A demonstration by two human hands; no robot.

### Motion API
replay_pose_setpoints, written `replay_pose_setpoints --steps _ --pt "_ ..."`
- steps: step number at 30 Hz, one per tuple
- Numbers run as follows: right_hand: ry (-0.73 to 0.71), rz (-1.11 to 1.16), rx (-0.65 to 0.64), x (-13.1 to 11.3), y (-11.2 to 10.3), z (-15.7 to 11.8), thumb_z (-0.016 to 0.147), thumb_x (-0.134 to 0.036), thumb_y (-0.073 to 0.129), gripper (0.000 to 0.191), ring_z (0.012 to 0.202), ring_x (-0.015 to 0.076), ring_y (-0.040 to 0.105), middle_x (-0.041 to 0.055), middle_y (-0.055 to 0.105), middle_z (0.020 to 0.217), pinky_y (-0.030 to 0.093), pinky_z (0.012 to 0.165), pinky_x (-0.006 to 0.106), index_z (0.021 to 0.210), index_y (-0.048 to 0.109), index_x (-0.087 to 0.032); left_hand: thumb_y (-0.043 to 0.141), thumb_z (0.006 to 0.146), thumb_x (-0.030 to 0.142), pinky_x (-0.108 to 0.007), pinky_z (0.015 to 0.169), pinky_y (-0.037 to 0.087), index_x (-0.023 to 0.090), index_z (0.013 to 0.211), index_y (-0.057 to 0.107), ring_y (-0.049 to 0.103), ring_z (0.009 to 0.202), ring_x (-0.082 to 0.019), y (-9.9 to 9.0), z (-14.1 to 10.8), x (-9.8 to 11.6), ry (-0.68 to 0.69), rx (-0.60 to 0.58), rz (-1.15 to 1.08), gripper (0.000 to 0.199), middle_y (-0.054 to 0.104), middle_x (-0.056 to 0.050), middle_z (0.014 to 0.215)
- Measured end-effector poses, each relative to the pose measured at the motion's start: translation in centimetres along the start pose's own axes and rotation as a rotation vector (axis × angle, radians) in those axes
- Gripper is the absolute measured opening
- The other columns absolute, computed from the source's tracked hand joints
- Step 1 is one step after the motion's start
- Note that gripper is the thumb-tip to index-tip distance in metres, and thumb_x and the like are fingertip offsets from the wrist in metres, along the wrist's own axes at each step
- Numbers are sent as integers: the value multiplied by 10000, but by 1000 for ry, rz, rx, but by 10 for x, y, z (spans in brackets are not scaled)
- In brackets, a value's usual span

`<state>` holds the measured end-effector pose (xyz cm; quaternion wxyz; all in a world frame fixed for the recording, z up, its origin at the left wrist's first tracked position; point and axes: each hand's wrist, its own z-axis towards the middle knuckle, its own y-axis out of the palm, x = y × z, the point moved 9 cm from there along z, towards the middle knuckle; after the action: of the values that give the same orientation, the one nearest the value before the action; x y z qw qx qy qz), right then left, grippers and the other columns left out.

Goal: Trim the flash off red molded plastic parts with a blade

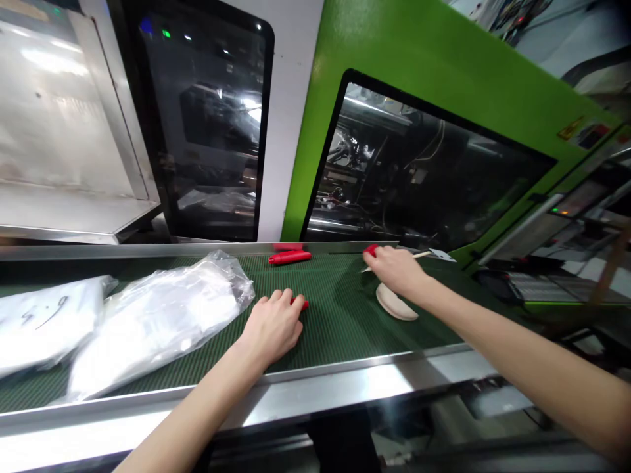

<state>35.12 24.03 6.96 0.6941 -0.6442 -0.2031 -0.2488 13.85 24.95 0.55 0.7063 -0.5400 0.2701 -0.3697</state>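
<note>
My left hand (273, 325) rests low over the green ribbed conveyor belt (325, 328), its fingers curled over a small red piece (301, 303) that shows only at the fingertips. Farther right, my right hand (397, 270) pinches another red piece (370, 250) near the belt's back rail. A pale thin tip (365, 269) sticks out below that hand; I cannot tell what it belongs to. Between the hands, a red rounded stick-like handle (290, 257) lies against the back rail. Just under my right hand sits a beige half-round piece (396, 305).
Clear plastic bags with white contents (162, 315) cover the belt's left part. A thin pale stick (422, 254) and a white tag (444, 255) lie beyond my right hand. Metal rails (355, 382) edge the belt. A green machine (394, 39) with dark windows stands behind.
</note>
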Motion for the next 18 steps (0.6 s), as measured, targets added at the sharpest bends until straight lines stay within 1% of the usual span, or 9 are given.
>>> replay_pose_setpoints --steps 2,5,8,9,11,13,14,16,18 --pt "-95 -19 45 -39 -20 0 967 -265 585 236 925 180 631 56 629 1031 561 771 343 1163 596 -134 454 873 136 -381 688 483 139 1040 574 568 872 -276 -1 -3 -10 -88 3 14 206 565 -89 924" --pt "-244 -31 115 -88 -41 -19 959 -209 578 238 914 179 625 54 626 1028 554 749 328 1187 589 -138 499 873 144 -359 679 484 130 1004 571 567 871 -261 -1 -9 -22 -205 3 12 150 552 -87 915" --pt "-361 -17 199 -117 -50 -45 925 -115 555 341 912 204 625 79 635 1054 541 713 318 1264 564 -153 532 871 155 -365 702 494 133 994 572 559 907 -263 -1 -12 -27 -253 16 -34 131 544 -86 946" --pt "-383 -5 230 -120 -51 -52 909 -80 537 413 893 212 629 85 643 1036 535 677 309 1314 537 -160 539 870 157 -383 726 499 132 989 574 555 922 -267 -1 -13 -28 -257 25 -59 127 544 -87 956" --pt "-395 27 297 -116 -53 -62 872 -18 497 542 824 221 633 89 662 965 511 587 295 1399 465 -140 546 867 156 -444 800 497 128 994 578 543 972 -284 -3 -12 -29 -254 53 -126 133 545 -94 992" --pt "-376 71 376 -103 -57 -70 842 28 464 556 763 220 634 96 681 938 501 541 300 1388 462 -76 532 871 149 -514 881 467 126 1028 580 527 1030 -308 -7 -10 -31 -244 94 -226 166 547 -105 1041" --pt "-358 97 426 -94 -62 -75 831 45 449 523 751 217 638 109 692 966 509 544 307 1344 494 -48 513 878 142 -540 916 446 126 1057 579 519 1057 -318 -11 -8 -30 -237 118 -291 192 548 -115 1067" --pt "-317 160 545 -76 -77 -91 832 67 426 463 781 215 659 127 700 1058 540 591 320 1267 541 -42 460 896 137 -562 978 402 129 1115 573 503 1109 -330 -22 -7 -28 -231 175 -452 246 551 -136 1119" --pt "-292 229 683 -66 -99 -117 859 58 437 432 901 220 676 132 692 1134 572 698 337 1263 536 -57 433 925 176 -515 1016 392 146 1144 565 507 1136 -307 -33 -10 -20 -241 232 -662 258 564 -135 1149"
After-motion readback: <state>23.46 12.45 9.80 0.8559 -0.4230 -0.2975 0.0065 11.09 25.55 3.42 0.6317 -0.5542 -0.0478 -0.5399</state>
